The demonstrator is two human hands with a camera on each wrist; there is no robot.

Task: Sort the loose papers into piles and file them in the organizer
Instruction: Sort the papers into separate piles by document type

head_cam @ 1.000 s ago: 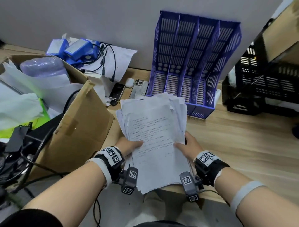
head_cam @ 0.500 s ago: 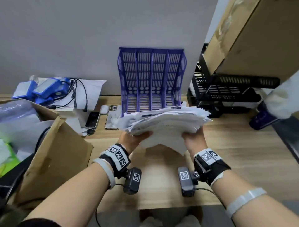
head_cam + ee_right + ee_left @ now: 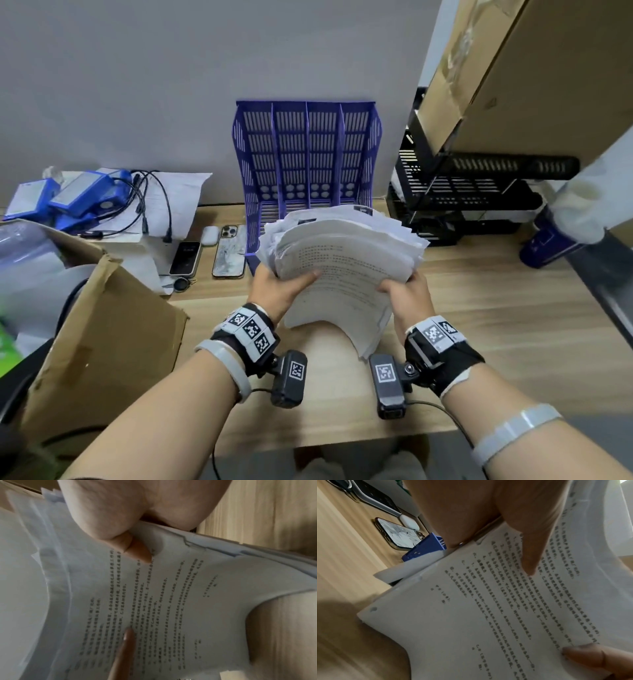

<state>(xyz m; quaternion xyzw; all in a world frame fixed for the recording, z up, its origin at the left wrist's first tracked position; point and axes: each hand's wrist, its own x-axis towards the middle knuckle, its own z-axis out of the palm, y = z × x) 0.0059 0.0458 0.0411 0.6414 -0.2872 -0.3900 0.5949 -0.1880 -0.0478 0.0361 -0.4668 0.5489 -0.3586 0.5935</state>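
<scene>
A thick, uneven stack of printed white papers [image 3: 346, 263] hangs above the wooden desk [image 3: 496, 308], its near end drooping. My left hand [image 3: 281, 284] grips its left edge with the thumb on the top sheet [image 3: 488, 608]. My right hand [image 3: 406, 291] grips the right edge, thumb on top too. The top page [image 3: 163, 601] shows lines of printed text. Behind the stack a purple slotted file organizer [image 3: 308, 154] stands against the wall, its compartments holding nothing I can see; its lower front is hidden by the papers.
An open cardboard box [image 3: 102, 335] stands at the left. Two phones [image 3: 227, 251], an earbud case [image 3: 209, 235] and blue devices with cables [image 3: 82, 195] lie behind it. A black wire rack [image 3: 462, 192] and a big carton [image 3: 534, 75] stand right. A dark bottle [image 3: 544, 243] sits beyond.
The paper stack has come up off the desk edge and moved toward the organizer, held in both hands. My view has lifted, bringing the organizer to the centre.
</scene>
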